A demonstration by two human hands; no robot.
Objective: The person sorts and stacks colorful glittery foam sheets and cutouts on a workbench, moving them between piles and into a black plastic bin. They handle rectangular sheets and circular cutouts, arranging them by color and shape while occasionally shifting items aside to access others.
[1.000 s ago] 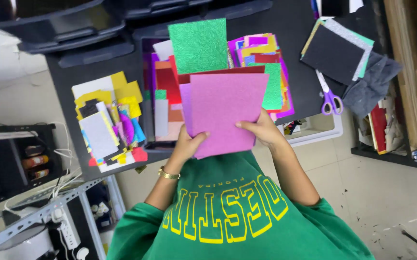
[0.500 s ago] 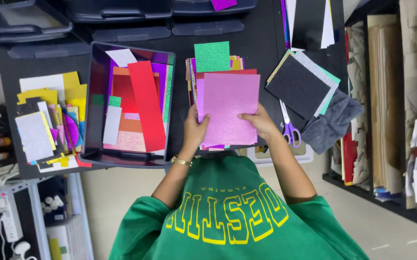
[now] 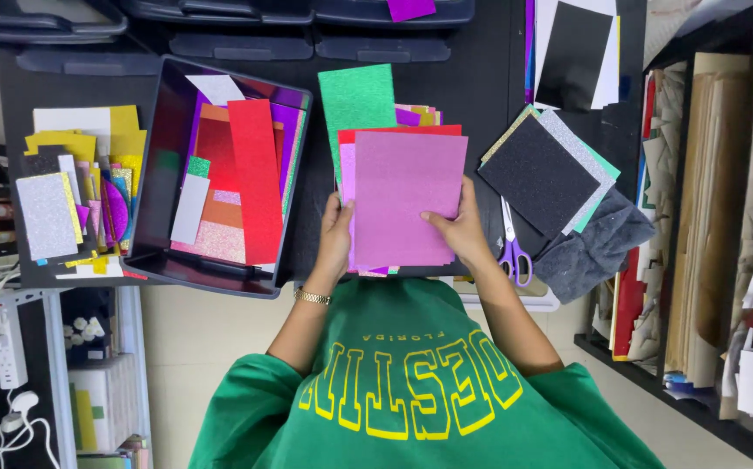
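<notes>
On a dark table [image 3: 480,95], seen from above, a person in a green sweatshirt held a stack of glitter sheets [image 3: 398,204] at the near edge, a pink sheet [image 3: 407,195] on top. Both hands were closed on the stack: the left hand [image 3: 335,239] gripped its left edge with the thumb over the top, and the right hand [image 3: 459,227] lay on the lower right corner with its fingers curled beneath. One red sheet [image 3: 398,130] and one green sheet [image 3: 357,100] stuck out behind the pink one. Just left of the stack sat one black bin [image 3: 155,226], tilted over the table edge, holding a long red strip [image 3: 259,182], a white strip [image 3: 190,208] and other coloured pieces. Farther left, a loose pile of yellow, white and silver scraps [image 3: 76,195] reached the table's left edge. To the right, a black sheet [image 3: 540,175] lay on a small pile, with one pair of purple scissors [image 3: 512,247] just beside the right hand and a grey cloth [image 3: 598,243] past them. Another black sheet [image 3: 574,52] lay at the far right corner. Dark trays [image 3: 220,13] lined the far edge. A narrow dark strip stayed bare between bin and stack. Shelves of paper [image 3: 724,217] closed off the right side, and a white rack [image 3: 11,347] with a power strip stood below left.
</notes>
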